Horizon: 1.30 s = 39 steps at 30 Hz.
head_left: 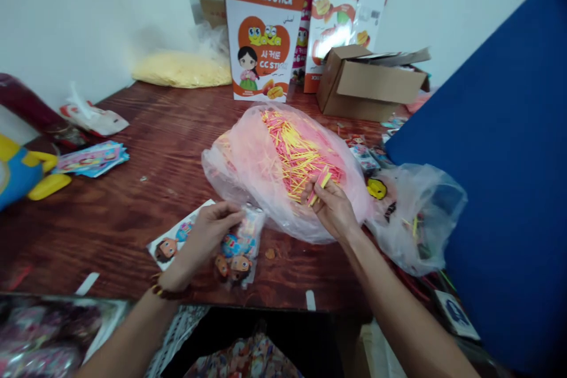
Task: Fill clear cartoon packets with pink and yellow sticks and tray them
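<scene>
My left hand (207, 230) is closed on a small clear packet (239, 245) printed with cartoon faces, just above the wooden table (146, 147). A flat cartoon card (170, 242) lies under and left of that hand. My right hand (330, 204) reaches into a big pink plastic bag (261, 159) and pinches a few thin pink and yellow sticks (319, 183) from the heap of sticks (295, 150) inside it.
Two tall orange "CC STICK" boxes (263, 23) and an open cardboard box (367, 80) stand at the back. A clear bag of small toys (414, 212) lies right of my hand, against a blue panel (496, 159). Packets (93, 158) and a yellow-blue toy (22, 174) sit left.
</scene>
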Each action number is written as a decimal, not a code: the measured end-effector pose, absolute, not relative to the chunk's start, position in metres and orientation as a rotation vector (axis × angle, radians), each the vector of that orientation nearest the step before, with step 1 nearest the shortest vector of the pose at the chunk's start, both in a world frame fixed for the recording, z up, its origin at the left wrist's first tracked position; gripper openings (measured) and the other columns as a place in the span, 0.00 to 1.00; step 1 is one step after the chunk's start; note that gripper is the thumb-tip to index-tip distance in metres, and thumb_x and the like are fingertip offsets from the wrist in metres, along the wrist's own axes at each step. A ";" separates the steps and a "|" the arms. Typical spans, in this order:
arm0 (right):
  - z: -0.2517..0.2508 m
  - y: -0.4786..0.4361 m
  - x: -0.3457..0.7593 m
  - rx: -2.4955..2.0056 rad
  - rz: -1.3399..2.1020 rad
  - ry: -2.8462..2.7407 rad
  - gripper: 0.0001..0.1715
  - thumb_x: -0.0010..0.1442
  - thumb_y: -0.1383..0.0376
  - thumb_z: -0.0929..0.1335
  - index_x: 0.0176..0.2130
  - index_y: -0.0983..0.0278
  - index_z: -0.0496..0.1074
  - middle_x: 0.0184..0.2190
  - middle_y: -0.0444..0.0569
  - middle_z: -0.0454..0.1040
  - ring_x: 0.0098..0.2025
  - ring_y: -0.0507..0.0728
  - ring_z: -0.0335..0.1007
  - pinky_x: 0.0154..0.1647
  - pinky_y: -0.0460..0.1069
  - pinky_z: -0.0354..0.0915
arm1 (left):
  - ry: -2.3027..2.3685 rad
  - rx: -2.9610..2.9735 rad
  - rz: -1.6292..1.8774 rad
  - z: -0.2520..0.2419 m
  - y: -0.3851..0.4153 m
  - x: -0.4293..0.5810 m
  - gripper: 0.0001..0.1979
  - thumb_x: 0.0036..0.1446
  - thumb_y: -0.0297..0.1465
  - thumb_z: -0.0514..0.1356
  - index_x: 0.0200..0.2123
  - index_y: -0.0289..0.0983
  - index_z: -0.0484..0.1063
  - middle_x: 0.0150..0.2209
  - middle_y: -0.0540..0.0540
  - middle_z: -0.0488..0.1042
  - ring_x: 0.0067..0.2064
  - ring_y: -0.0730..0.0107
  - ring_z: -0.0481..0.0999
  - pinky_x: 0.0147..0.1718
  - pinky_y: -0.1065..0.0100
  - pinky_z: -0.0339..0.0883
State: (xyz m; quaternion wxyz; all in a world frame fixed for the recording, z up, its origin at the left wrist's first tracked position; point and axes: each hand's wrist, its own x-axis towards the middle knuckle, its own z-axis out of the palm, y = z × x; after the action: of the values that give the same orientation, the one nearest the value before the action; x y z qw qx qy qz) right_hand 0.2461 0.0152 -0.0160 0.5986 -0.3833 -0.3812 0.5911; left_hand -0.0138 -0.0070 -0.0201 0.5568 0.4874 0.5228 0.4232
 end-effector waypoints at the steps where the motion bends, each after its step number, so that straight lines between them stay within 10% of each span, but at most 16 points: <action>1: -0.011 0.012 0.237 -0.861 1.366 -0.907 0.11 0.55 0.61 0.72 0.38 0.59 0.70 0.30 0.42 0.72 0.33 0.54 0.73 0.40 0.53 0.71 | 1.202 1.159 0.986 -0.021 -0.009 -0.007 0.13 0.46 0.39 0.69 0.24 0.35 0.75 0.21 0.52 0.70 0.22 0.77 0.64 0.22 0.74 0.57; 21: 0.015 -0.007 0.163 -0.764 1.312 -1.009 0.10 0.61 0.56 0.67 0.41 0.56 0.66 0.29 0.42 0.73 0.43 0.59 0.77 0.51 0.58 0.69 | 1.040 1.396 0.868 -0.029 -0.017 0.000 0.19 0.60 0.44 0.58 0.24 0.36 0.70 0.22 0.52 0.64 0.25 0.74 0.60 0.24 0.71 0.53; 39: 0.002 -0.011 0.175 -0.951 1.243 -1.279 0.19 0.66 0.56 0.65 0.55 0.56 0.69 0.55 0.49 0.75 0.59 0.58 0.69 0.62 0.57 0.61 | 0.984 1.205 1.038 -0.027 -0.008 0.017 0.16 0.56 0.43 0.63 0.29 0.35 0.75 0.27 0.50 0.70 0.29 0.73 0.65 0.28 0.72 0.60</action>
State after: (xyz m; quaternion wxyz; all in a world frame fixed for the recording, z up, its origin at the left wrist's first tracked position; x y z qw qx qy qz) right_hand 0.1748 -0.0106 0.0021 0.5313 -0.3987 -0.5360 0.5210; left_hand 0.0167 -0.0085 -0.0270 0.5940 0.5183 0.4232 0.4465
